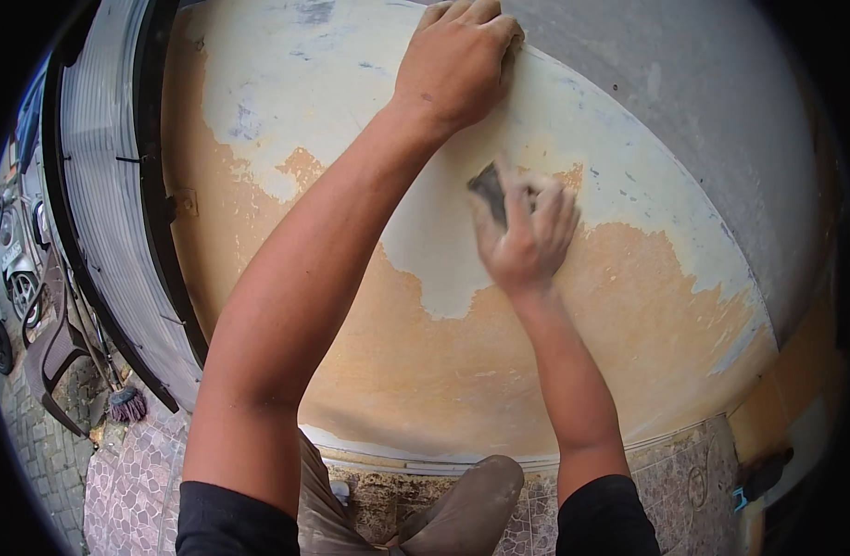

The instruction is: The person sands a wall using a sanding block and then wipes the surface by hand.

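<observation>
Before me stands a wall (605, 292) with worn orange paint and a broad, ragged pale patch (439, 229) over its upper part. My right hand (529, 229), slightly blurred, grips a dark piece that looks like sandpaper (491, 191) and presses it on the pale patch. Higher up, my left hand (459, 62) rests near the wall's top edge with its fingers curled. Its fingertips and palm are hidden, so I cannot see whether anything is in it.
A grey ceiling (703, 104) meets the wall along a curved line. Left of me is a corrugated translucent panel (98, 153) in a black frame. Beyond it are a brown chair (56, 347), a mop (126, 403) and a parked scooter (11, 243). Stone-patterned tiles (136, 479) cover the floor.
</observation>
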The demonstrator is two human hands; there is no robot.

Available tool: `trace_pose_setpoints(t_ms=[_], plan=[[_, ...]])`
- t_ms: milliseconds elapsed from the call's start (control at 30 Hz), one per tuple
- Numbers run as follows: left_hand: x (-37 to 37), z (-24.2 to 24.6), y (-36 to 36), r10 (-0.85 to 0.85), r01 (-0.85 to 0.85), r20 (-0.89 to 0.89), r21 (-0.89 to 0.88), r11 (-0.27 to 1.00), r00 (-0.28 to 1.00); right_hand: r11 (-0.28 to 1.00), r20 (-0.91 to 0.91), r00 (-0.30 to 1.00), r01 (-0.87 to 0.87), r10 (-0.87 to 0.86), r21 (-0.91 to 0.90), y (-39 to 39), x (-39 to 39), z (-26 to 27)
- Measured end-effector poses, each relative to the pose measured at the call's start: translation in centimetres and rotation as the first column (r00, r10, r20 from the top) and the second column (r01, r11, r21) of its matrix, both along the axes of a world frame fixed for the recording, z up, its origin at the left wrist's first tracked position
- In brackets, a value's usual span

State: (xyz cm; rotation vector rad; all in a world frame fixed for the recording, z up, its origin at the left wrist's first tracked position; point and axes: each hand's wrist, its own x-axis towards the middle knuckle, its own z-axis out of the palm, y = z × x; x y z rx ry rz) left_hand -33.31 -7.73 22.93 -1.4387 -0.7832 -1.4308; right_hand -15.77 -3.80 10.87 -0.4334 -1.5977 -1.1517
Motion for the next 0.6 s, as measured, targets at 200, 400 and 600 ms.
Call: trace_pose_setpoints(t_ms=[200, 400, 600], plan=[[0.1, -0.8, 1.2, 0.017, -0.02, 0.035, 0.077, 0.997, 0.999, 0.999, 0.615, 0.786, 0.049, -0.053, 0.024, 0.9, 5.0, -7.6], [0.4, -0.3, -0.3, -0.01, 0.009, 0.055, 0.029, 1.0, 0.998, 0.999, 0.024, 0.999, -0.032, 0.031, 0.034, 1.7, 2.6, 9.1], [0.6, -0.6, -0.2, -0.009, 0.01, 0.055, -0.027, 1.0, 0.998, 0.997, 0.055, 0.996, -0.066, 0.068, -0.033, 0.4, 0.0, -4.7]])
